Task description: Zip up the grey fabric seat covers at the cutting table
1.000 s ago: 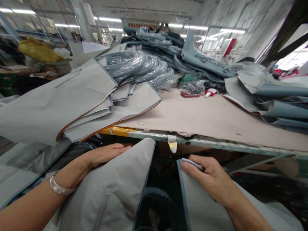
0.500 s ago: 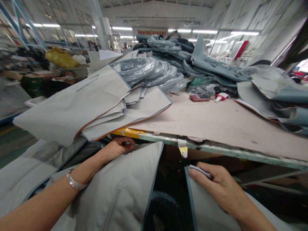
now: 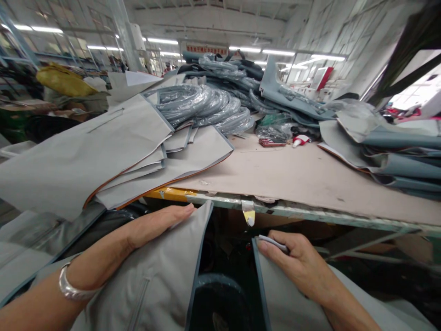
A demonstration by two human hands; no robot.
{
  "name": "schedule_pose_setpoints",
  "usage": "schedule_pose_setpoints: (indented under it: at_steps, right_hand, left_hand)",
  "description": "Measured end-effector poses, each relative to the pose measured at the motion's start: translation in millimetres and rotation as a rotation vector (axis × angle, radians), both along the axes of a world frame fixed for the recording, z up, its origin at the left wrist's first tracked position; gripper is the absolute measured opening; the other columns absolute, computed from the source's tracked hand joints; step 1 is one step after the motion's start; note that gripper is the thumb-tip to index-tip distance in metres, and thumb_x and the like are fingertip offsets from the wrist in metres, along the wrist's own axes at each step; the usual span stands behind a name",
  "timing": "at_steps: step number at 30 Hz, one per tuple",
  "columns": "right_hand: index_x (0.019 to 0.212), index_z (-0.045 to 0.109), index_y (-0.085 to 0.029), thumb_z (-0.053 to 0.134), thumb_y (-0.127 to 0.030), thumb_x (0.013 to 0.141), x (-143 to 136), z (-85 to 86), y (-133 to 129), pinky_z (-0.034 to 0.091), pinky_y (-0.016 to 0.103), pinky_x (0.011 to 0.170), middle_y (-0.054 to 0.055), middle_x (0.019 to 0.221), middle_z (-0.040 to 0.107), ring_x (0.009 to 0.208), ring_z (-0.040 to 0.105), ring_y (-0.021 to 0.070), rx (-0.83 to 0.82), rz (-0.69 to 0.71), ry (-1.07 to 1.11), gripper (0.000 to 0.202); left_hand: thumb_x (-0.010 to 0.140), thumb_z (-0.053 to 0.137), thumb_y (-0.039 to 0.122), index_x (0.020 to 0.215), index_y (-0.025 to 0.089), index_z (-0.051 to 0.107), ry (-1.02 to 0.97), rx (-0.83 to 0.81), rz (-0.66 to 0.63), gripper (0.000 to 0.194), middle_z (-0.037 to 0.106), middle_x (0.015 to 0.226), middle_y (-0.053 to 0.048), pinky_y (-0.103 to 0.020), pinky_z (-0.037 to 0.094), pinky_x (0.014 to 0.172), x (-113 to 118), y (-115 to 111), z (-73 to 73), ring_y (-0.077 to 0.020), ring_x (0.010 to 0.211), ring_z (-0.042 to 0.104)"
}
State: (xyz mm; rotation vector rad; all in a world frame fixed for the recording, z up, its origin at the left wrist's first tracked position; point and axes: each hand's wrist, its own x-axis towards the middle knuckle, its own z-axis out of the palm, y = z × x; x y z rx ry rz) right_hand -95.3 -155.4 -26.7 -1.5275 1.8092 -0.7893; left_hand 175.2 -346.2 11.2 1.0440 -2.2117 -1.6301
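My left hand (image 3: 156, 225), with a silver bracelet at the wrist, lies flat with fingers stretched along the top of a grey fabric panel (image 3: 161, 276). That panel has a blue-grey edge strip and a zipper-like line. On the right, my right hand (image 3: 296, 257) pinches the top corner of another grey fabric piece (image 3: 285, 294), thumb in front and a folded bit between the fingers. A dark gap separates the two pieces, with a dark curved object (image 3: 220, 285) low in it.
The worktable (image 3: 275, 170) carries grey panels (image 3: 120, 142) at left, plastic-wrapped coils (image 3: 206, 105) behind, a red-and-white bottle (image 3: 301, 140) and folded pieces (image 3: 396, 151) at right. Its edge (image 3: 220, 201) runs just above my hands.
My left hand's curled fingers have straightened and now lie flat on the fabric. My right hand keeps its grip. The view has turned a little right, so the scene shifts left.
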Motion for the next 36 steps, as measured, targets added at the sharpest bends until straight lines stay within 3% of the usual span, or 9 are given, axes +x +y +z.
schedule_pose_setpoints:
  at_steps: [2, 4, 7, 12, 18, 21, 26, 33, 36]
  right_hand:
    - [0.065, 0.037, -0.017, 0.044, -0.060, 0.095, 0, 2.6, 0, 0.024, 0.025, 0.056, -0.002, 0.066, 0.032, 0.062, 0.033, 0.0110, -0.014, -0.001, -0.011, 0.053]
    - [0.065, 0.038, -0.017, 0.045, -0.059, 0.095, 0, 4.3, 2, 0.023, 0.025, 0.056, -0.002, 0.065, 0.033, 0.061, 0.033, 0.0110, -0.028, -0.004, -0.019, 0.052]
    - [0.066, 0.040, -0.017, 0.045, -0.058, 0.095, -1, 5.0, 5, 0.025, 0.025, 0.057, -0.001, 0.066, 0.034, 0.063, 0.035, 0.0116, -0.047, -0.006, -0.026, 0.050]
    - [0.065, 0.039, -0.017, 0.046, -0.058, 0.093, -6, 10.8, 10, 0.025, 0.025, 0.057, -0.002, 0.065, 0.033, 0.062, 0.033, 0.0106, -0.070, -0.032, -0.030, 0.051]
    - [0.062, 0.038, -0.017, 0.051, -0.054, 0.092, -8, 32.4, 10, 0.023, 0.024, 0.053, -0.004, 0.062, 0.030, 0.058, 0.030, 0.0086, -0.147, -0.045, -0.098, 0.049]
    - [0.062, 0.039, -0.016, 0.054, -0.048, 0.092, -4, 35.4, 7, 0.022, 0.024, 0.052, -0.004, 0.061, 0.029, 0.057, 0.029, 0.0078, -0.186, -0.031, -0.124, 0.047]
    - [0.063, 0.039, -0.015, 0.056, -0.040, 0.094, 2, 30.6, 1, 0.021, 0.023, 0.052, -0.005, 0.061, 0.030, 0.057, 0.029, 0.0069, -0.183, 0.006, -0.149, 0.044]
    - [0.062, 0.039, -0.015, 0.057, -0.039, 0.094, 0, 30.4, -2, 0.020, 0.023, 0.051, -0.005, 0.061, 0.029, 0.057, 0.028, 0.0065, -0.166, -0.005, -0.161, 0.043]
    - [0.062, 0.039, -0.015, 0.058, -0.038, 0.093, -1, 31.4, -3, 0.020, 0.023, 0.051, -0.005, 0.061, 0.029, 0.058, 0.029, 0.0066, -0.149, 0.002, -0.174, 0.043]
  left_hand:
    - [0.090, 0.045, 0.069, 0.117, 0.021, 0.073, 0.062, -0.017, -0.114, 0.062, 0.072, 0.120, -0.008, -0.030, 0.043, 0.108, -7, 6, 7.3, -0.0267, 0.118, 0.062]
    - [0.085, 0.054, 0.069, 0.111, 0.021, 0.071, 0.091, -0.091, -0.175, 0.058, 0.073, 0.103, -0.005, -0.025, 0.050, 0.087, -17, 12, 14.9, -0.0229, 0.097, 0.065]
    - [0.078, 0.073, 0.057, 0.083, 0.019, 0.065, 0.057, -0.056, -0.068, 0.039, 0.060, 0.071, 0.002, -0.018, 0.042, 0.057, -31, 21, 21.9, -0.0130, 0.064, 0.053]
    - [0.077, 0.076, 0.059, 0.070, 0.018, 0.048, 0.186, 0.199, 0.104, 0.050, 0.044, 0.058, 0.006, -0.013, 0.031, 0.044, -45, 37, 21.6, -0.0067, 0.049, 0.036]
    - [0.083, 0.072, 0.059, 0.073, 0.017, 0.048, 0.237, 0.261, -0.099, 0.050, 0.040, 0.061, 0.007, -0.011, 0.027, 0.044, -60, 49, 25.6, -0.0052, 0.052, 0.031]
    - [0.087, 0.065, 0.062, 0.074, 0.016, 0.047, 0.201, 0.263, -0.189, 0.051, 0.038, 0.065, 0.006, -0.012, 0.026, 0.045, -69, 51, 18.4, -0.0057, 0.055, 0.028]
    - [0.091, 0.057, 0.065, 0.077, 0.017, 0.044, 0.105, 0.242, -0.227, 0.051, 0.038, 0.070, 0.005, -0.013, 0.030, 0.050, -75, 49, 0.2, -0.0076, 0.060, 0.031]
    - [0.096, 0.050, 0.060, 0.088, 0.018, 0.055, 0.056, 0.229, -0.289, 0.043, 0.052, 0.087, 0.001, -0.020, 0.044, 0.076, -72, 45, 1.5, -0.0138, 0.082, 0.048]
    - [0.096, 0.054, 0.056, 0.094, 0.020, 0.059, 0.044, 0.222, -0.270, 0.036, 0.054, 0.089, 0.002, -0.019, 0.042, 0.075, -69, 44, 0.2, -0.0139, 0.084, 0.048]
